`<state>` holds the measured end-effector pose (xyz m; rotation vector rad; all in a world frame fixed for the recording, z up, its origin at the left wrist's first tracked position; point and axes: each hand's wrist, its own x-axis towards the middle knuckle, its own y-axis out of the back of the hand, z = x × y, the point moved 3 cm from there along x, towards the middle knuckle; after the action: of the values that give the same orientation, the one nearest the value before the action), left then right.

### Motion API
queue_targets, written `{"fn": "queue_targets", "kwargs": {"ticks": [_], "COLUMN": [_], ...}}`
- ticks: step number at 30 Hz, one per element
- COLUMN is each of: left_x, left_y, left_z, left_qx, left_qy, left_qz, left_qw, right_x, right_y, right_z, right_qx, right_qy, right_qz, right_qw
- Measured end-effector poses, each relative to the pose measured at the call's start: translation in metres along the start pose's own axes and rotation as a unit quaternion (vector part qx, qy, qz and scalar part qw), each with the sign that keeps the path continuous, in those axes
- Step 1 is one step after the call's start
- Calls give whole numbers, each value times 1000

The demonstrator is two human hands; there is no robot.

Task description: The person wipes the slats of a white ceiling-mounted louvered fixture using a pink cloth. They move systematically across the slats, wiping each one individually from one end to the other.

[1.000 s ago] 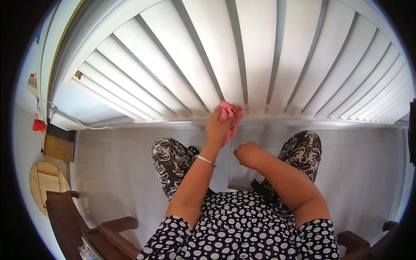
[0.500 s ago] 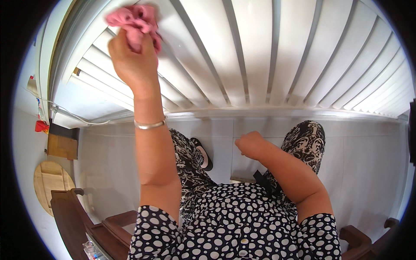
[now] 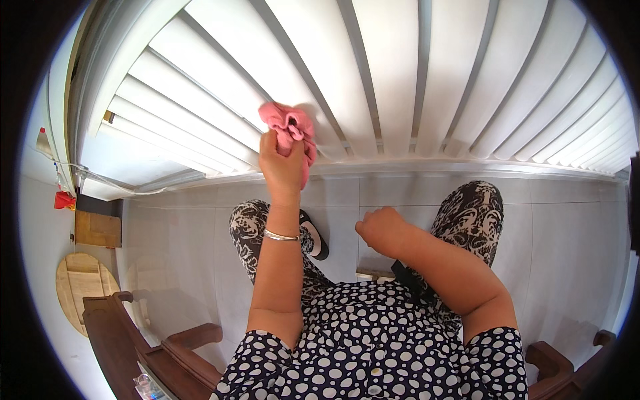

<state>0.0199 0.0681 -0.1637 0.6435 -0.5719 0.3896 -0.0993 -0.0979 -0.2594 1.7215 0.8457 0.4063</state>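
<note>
A bunched pink cloth (image 3: 291,123) is gripped in my left hand (image 3: 281,165), with a silver bangle on that wrist. The cloth presses against the lower part of a white slatted radiator-like panel (image 3: 393,80), whose long slats fan out across the top of the view. Over my right thigh's inner side hovers my right hand (image 3: 383,230), its fingers curled closed; whether anything is inside them is hidden. Both arms are bare below the short dotted sleeves.
Grey tiles make up the floor (image 3: 400,193). Dark wooden furniture (image 3: 110,333) stands at the lower left, with more wooden arms (image 3: 550,363) at the lower right. A round wooden board (image 3: 85,287) leans at the left wall. A white cable (image 3: 120,185) runs by the panel's left end.
My left hand has moved the pink cloth down the slats and to the right, from the panel's upper left to near its lower edge. My right hand has barely shifted.
</note>
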Motion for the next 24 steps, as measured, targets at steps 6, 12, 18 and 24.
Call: {"fn": "queue_targets", "kwargs": {"ticks": [6,12,18,24], "left_x": [-35,-59,-76,-88], "left_y": [-24,-40,-51,-60], "left_z": [-26,-52,-74,-92], "left_qx": [-6,-50,-57,-105], "left_qy": [92,147,173,219], "left_qz": [-39,-54,-63,-89], "left_qw": [995,986,981,966], "right_x": [-1,-1,2,7], "right_y": [-5,1,-3,-5], "right_z": [-1,-4,0,6], "right_qx": [-16,-8,-9,-8], "right_qy": [15,18,9,-8], "right_qz": [3,-2,-19,-39], "right_qw": [1000,1000,1000,999]}}
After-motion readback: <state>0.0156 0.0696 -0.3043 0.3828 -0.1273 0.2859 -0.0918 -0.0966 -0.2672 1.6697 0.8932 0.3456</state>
